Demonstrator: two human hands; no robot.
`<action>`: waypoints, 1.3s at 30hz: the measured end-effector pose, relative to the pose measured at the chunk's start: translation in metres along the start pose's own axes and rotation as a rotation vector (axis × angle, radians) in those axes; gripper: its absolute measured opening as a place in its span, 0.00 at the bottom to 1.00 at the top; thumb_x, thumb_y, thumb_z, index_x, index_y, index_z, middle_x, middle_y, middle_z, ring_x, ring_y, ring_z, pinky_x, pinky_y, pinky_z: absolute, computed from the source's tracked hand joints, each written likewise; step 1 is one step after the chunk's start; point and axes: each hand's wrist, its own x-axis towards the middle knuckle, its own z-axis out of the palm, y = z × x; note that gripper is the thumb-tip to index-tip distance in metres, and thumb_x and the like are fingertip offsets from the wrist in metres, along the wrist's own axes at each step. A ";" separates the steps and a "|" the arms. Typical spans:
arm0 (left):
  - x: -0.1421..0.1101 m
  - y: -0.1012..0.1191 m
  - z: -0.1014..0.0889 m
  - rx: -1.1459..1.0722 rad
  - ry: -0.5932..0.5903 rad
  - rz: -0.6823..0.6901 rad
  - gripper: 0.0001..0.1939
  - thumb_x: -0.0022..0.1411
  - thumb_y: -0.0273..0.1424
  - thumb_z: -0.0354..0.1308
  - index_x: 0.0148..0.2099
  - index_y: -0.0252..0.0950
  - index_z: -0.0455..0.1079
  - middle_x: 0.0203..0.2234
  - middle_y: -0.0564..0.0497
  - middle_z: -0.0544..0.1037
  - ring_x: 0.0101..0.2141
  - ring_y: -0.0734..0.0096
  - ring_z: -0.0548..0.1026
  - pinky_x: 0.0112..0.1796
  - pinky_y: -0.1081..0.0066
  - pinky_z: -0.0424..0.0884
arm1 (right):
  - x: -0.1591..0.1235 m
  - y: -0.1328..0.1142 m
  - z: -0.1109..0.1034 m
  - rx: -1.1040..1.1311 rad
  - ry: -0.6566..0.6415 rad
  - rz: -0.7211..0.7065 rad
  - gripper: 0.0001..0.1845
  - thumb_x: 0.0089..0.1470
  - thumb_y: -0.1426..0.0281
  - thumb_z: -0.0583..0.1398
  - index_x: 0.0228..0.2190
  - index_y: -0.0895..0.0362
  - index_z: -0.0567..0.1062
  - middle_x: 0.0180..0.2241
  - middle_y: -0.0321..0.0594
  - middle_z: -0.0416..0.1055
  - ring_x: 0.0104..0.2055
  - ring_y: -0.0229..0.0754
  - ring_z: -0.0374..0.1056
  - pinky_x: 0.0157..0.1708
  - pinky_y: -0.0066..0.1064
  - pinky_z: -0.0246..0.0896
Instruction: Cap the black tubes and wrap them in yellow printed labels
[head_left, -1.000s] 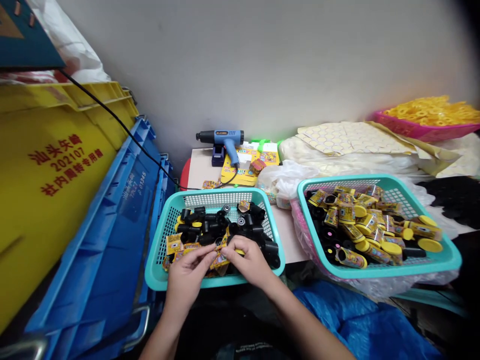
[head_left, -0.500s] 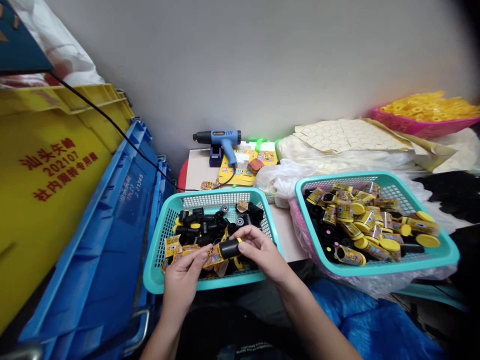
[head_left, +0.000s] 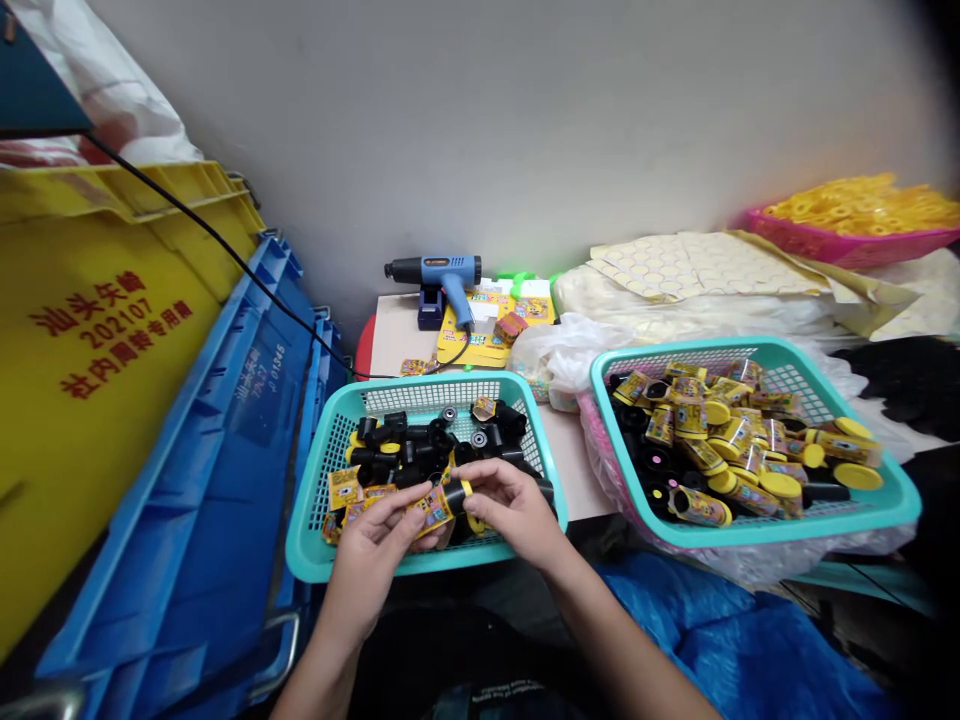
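My left hand [head_left: 367, 550] pinches a yellow printed label sleeve [head_left: 432, 510]. Into the sleeve's right end runs a small black tube [head_left: 454, 497] with a yellow rim, whose end is gripped by the fingertips of my right hand [head_left: 517, 515]. Part of the tube is covered by the sleeve. Both hands are over the front of a turquoise basket [head_left: 298, 545], which holds black tubes [head_left: 416, 450], yellow caps and loose printed sleeves [head_left: 345, 488].
At right, a second turquoise basket [head_left: 810, 532] holds sleeved tubes with yellow caps. Behind are a blue heat gun [head_left: 454, 272], sticker sheets [head_left: 690, 262] and a pink basket [head_left: 840, 247] of yellow parts. Blue crates [head_left: 202, 480] and a yellow crate [head_left: 97, 420] stand left.
The sleeve now covers more of the black tube, leaving a shorter black length showing. My right hand has shifted slightly left, closer to my left hand.
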 end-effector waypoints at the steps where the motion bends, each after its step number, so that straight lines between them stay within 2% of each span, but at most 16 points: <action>1: -0.001 0.000 0.000 -0.006 -0.018 -0.006 0.19 0.48 0.39 0.67 0.42 0.36 0.78 0.34 0.47 0.83 0.30 0.63 0.81 0.33 0.67 0.80 | 0.000 0.001 0.002 0.002 -0.019 -0.022 0.15 0.46 0.64 0.67 0.38 0.52 0.77 0.40 0.40 0.75 0.44 0.44 0.70 0.48 0.39 0.62; 5: -0.003 0.000 0.004 0.034 -0.039 0.054 0.15 0.45 0.32 0.69 0.38 0.37 0.78 0.34 0.48 0.83 0.34 0.62 0.80 0.37 0.68 0.78 | -0.002 0.006 0.010 0.208 -0.091 0.008 0.12 0.48 0.60 0.66 0.34 0.53 0.78 0.45 0.42 0.74 0.51 0.46 0.66 0.54 0.42 0.56; 8: -0.003 -0.002 0.007 0.030 -0.045 0.123 0.12 0.46 0.31 0.68 0.36 0.38 0.78 0.36 0.48 0.82 0.39 0.61 0.80 0.40 0.68 0.77 | -0.003 0.014 0.015 0.441 -0.126 0.180 0.21 0.50 0.56 0.64 0.44 0.51 0.74 0.47 0.42 0.71 0.49 0.44 0.67 0.49 0.38 0.60; 10: -0.003 -0.003 0.008 0.057 -0.056 0.167 0.10 0.47 0.30 0.66 0.36 0.38 0.78 0.37 0.48 0.82 0.40 0.61 0.79 0.41 0.67 0.76 | -0.004 0.018 0.017 0.460 -0.121 0.219 0.27 0.48 0.57 0.66 0.49 0.50 0.71 0.47 0.41 0.70 0.47 0.42 0.67 0.48 0.35 0.60; 12: -0.005 -0.004 0.011 0.160 -0.050 0.265 0.09 0.50 0.30 0.65 0.37 0.40 0.78 0.36 0.48 0.82 0.39 0.62 0.79 0.42 0.65 0.75 | -0.006 0.018 0.019 0.361 -0.073 0.189 0.25 0.50 0.56 0.64 0.49 0.50 0.71 0.47 0.41 0.69 0.48 0.42 0.67 0.49 0.35 0.60; 14: -0.007 -0.004 0.014 0.342 -0.026 0.480 0.10 0.53 0.29 0.64 0.39 0.43 0.78 0.36 0.49 0.82 0.39 0.63 0.78 0.45 0.62 0.73 | -0.010 0.011 0.019 0.200 -0.050 0.142 0.24 0.51 0.56 0.63 0.48 0.51 0.71 0.45 0.42 0.70 0.46 0.43 0.68 0.48 0.36 0.61; 17: -0.008 -0.004 0.010 0.614 0.002 0.785 0.17 0.55 0.33 0.64 0.49 0.45 0.75 0.47 0.46 0.77 0.46 0.61 0.74 0.48 0.59 0.70 | -0.022 -0.017 0.006 -0.168 0.020 -0.056 0.18 0.52 0.60 0.64 0.44 0.51 0.74 0.42 0.42 0.73 0.43 0.45 0.70 0.44 0.39 0.65; 19: -0.001 -0.004 -0.007 0.754 -0.004 0.833 0.21 0.58 0.35 0.61 0.54 0.43 0.71 0.50 0.44 0.75 0.48 0.60 0.72 0.48 0.60 0.69 | -0.033 -0.046 -0.020 -0.541 0.265 -0.363 0.13 0.52 0.66 0.64 0.42 0.50 0.76 0.41 0.42 0.74 0.44 0.46 0.70 0.46 0.42 0.64; 21: 0.012 -0.007 -0.036 0.930 -0.006 0.793 0.16 0.62 0.35 0.56 0.51 0.42 0.73 0.44 0.45 0.78 0.45 0.60 0.73 0.48 0.59 0.68 | -0.043 -0.076 -0.058 -0.861 0.683 -0.693 0.15 0.52 0.68 0.64 0.43 0.50 0.75 0.42 0.43 0.73 0.46 0.50 0.68 0.50 0.48 0.60; 23: 0.030 -0.012 -0.068 1.165 0.052 0.698 0.12 0.63 0.34 0.53 0.44 0.40 0.77 0.40 0.45 0.80 0.43 0.56 0.72 0.45 0.56 0.67 | -0.048 -0.100 -0.098 -1.193 1.094 -0.738 0.26 0.49 0.65 0.65 0.51 0.56 0.72 0.47 0.52 0.71 0.52 0.58 0.65 0.53 0.55 0.54; 25: 0.046 -0.017 -0.092 1.383 0.150 0.584 0.14 0.63 0.32 0.50 0.45 0.39 0.76 0.45 0.43 0.79 0.45 0.50 0.69 0.43 0.53 0.66 | -0.048 -0.112 -0.123 -1.381 1.287 -0.686 0.36 0.43 0.56 0.68 0.51 0.63 0.72 0.49 0.61 0.69 0.54 0.68 0.62 0.53 0.62 0.49; 27: 0.059 -0.018 -0.103 1.522 0.187 0.502 0.15 0.63 0.32 0.50 0.47 0.39 0.75 0.50 0.42 0.75 0.47 0.47 0.67 0.42 0.52 0.64 | -0.042 -0.112 -0.128 -1.385 1.269 -0.605 0.32 0.47 0.53 0.64 0.48 0.62 0.75 0.48 0.61 0.69 0.55 0.67 0.62 0.53 0.62 0.49; 29: 0.065 -0.013 -0.103 1.585 0.177 0.456 0.14 0.60 0.34 0.53 0.45 0.40 0.76 0.51 0.41 0.74 0.47 0.46 0.66 0.41 0.54 0.63 | -0.034 -0.103 -0.115 -1.330 1.109 -0.548 0.25 0.52 0.53 0.59 0.44 0.58 0.77 0.48 0.56 0.69 0.55 0.62 0.62 0.54 0.59 0.51; 32: 0.063 -0.002 -0.097 1.602 0.162 0.419 0.10 0.58 0.34 0.55 0.34 0.40 0.77 0.43 0.43 0.77 0.45 0.50 0.68 0.39 0.59 0.63 | -0.023 -0.089 -0.087 -1.284 0.845 -0.524 0.19 0.54 0.55 0.58 0.38 0.55 0.77 0.49 0.51 0.68 0.55 0.57 0.62 0.54 0.55 0.51; 34: 0.057 0.003 -0.096 1.574 0.140 0.424 0.12 0.60 0.33 0.53 0.32 0.40 0.77 0.37 0.45 0.79 0.41 0.54 0.70 0.37 0.62 0.63 | -0.018 -0.082 -0.076 -1.281 0.743 -0.516 0.16 0.55 0.57 0.58 0.38 0.54 0.77 0.49 0.49 0.67 0.55 0.55 0.61 0.54 0.53 0.49; 39: 0.041 -0.004 -0.103 1.493 0.135 0.408 0.17 0.65 0.34 0.47 0.47 0.39 0.75 0.27 0.46 0.80 0.32 0.60 0.74 0.32 0.67 0.65 | -0.011 -0.070 -0.067 -1.264 0.585 -0.480 0.12 0.55 0.61 0.58 0.38 0.53 0.77 0.49 0.47 0.67 0.55 0.53 0.60 0.54 0.51 0.50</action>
